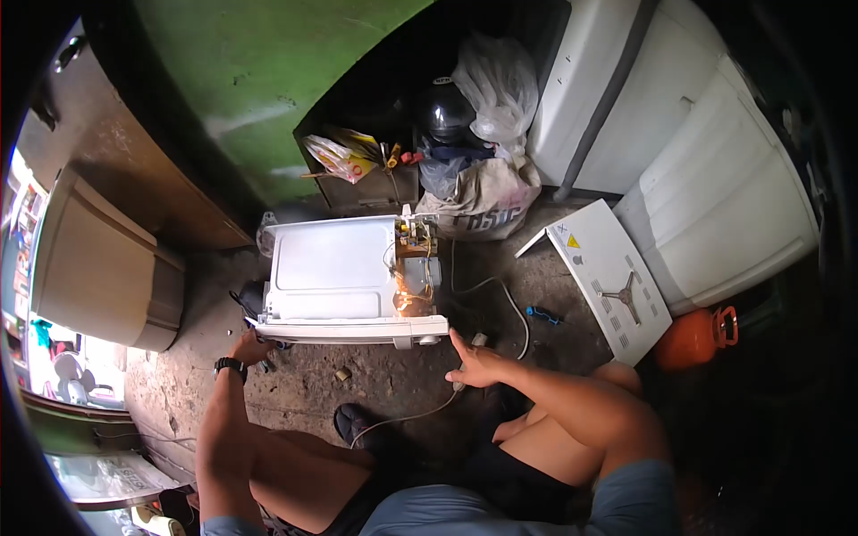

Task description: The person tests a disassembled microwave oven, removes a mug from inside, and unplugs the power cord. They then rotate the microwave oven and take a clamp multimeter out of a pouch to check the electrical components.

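Observation:
A white microwave-like appliance [335,268] lies on the floor with its cover off. Wires and metal parts [416,268] show at its right side, with a warm glow among them. My left hand [251,348] is at the appliance's front left corner, near something dark and bluish; its fingers are partly hidden, and whether it holds anything is unclear. A black watch [231,366] is on that wrist. My right hand [475,364] is at the front right corner, index finger stretched towards the edge, fingers apart, holding nothing.
A white metal cover [608,281] leans at the right, near an orange gas cylinder [693,339]. A blue-handled tool [543,314] and a pale cable [514,308] lie on the floor. Behind stand a printed cloth sack [492,198] and a shelf box [371,189].

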Action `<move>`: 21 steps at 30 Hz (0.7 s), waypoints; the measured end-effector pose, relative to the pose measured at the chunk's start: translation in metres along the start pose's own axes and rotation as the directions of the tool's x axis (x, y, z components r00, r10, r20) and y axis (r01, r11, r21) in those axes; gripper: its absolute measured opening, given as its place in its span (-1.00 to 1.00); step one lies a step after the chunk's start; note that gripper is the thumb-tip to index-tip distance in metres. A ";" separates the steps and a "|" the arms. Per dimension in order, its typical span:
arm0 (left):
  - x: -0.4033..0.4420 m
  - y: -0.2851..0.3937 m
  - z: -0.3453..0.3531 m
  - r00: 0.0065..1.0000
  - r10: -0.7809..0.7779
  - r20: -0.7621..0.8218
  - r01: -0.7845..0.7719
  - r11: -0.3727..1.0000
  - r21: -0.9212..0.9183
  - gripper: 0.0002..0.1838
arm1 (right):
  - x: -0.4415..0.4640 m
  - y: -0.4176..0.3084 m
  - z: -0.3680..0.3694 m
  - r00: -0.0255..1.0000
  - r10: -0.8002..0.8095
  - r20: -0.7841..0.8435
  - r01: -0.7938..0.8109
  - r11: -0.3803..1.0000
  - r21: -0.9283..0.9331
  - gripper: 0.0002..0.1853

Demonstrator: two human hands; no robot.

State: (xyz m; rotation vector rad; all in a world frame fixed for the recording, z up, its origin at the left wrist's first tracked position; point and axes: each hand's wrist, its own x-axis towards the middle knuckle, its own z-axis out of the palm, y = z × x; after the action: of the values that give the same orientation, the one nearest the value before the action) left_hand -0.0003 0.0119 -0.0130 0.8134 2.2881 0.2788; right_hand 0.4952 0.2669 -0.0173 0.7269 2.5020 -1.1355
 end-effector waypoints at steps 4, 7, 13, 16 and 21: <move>0.007 -0.010 -0.005 0.999 0.003 0.038 -0.003 1.000 -0.009 -0.38 | -0.004 -0.014 -0.013 0.994 0.072 0.079 -0.072 0.997 0.001 0.20; 0.028 -0.041 -0.001 1.000 -0.012 -0.029 0.016 0.988 0.152 -0.45 | 0.002 -0.003 -0.002 0.998 0.032 0.052 -0.034 0.999 0.033 0.19; 0.005 0.002 -0.014 0.976 -0.192 0.103 0.180 0.977 0.115 -0.42 | -0.005 -0.016 -0.016 0.986 0.103 0.131 -0.115 0.990 0.084 0.16; 0.010 0.003 -0.017 0.978 -0.172 0.115 0.157 0.979 0.133 -0.41 | -0.005 -0.015 -0.013 0.992 0.086 0.088 -0.093 0.992 0.086 0.16; 0.007 0.014 -0.018 0.976 -0.201 0.086 0.187 0.971 0.149 -0.45 | -0.009 -0.025 -0.024 0.983 0.119 0.141 -0.133 0.987 0.091 0.15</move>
State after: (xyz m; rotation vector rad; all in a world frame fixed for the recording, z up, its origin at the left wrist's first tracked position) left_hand -0.0091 0.0277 0.0021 0.6501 2.2896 -0.0119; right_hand 0.4873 0.2682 0.0176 0.7948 2.2677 -1.2288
